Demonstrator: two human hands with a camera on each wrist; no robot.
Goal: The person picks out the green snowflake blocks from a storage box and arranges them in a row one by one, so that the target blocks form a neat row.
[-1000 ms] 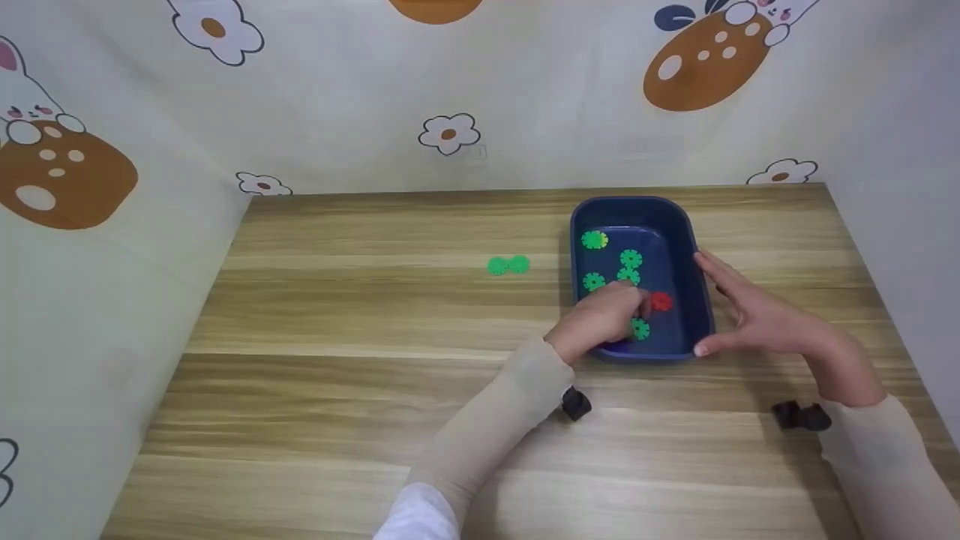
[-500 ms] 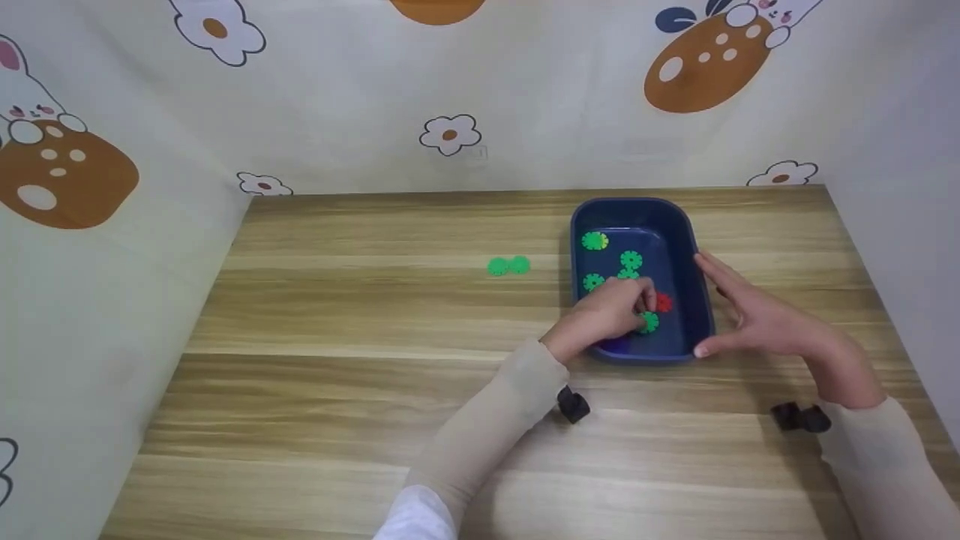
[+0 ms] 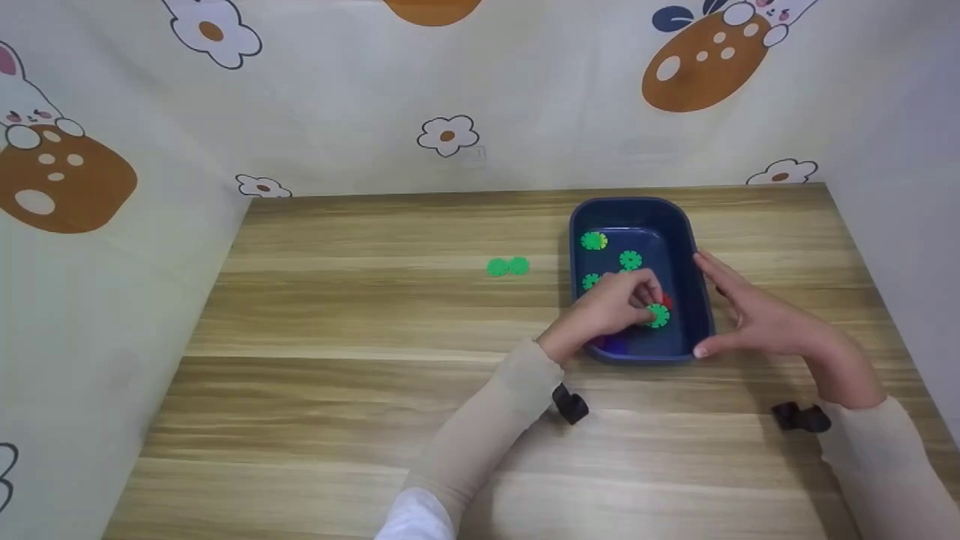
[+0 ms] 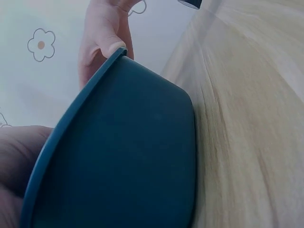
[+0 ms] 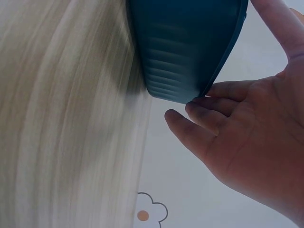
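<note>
L hand [image 3: 611, 304]: closed, pinching green notched plastic disc [image 3: 658, 316]. R hand [image 3: 759, 319]: spread, touching blue rect. plastic tray [image 3: 652, 358], prob. to steady it.

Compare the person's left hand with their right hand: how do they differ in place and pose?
The left hand is inside the blue tray, while the right hand is outside it, along its right side. The left hand's fingers are curled, pinching a green disc; the right hand's fingers are spread, touching the tray and holding no disc. Both hands are bare.
</note>
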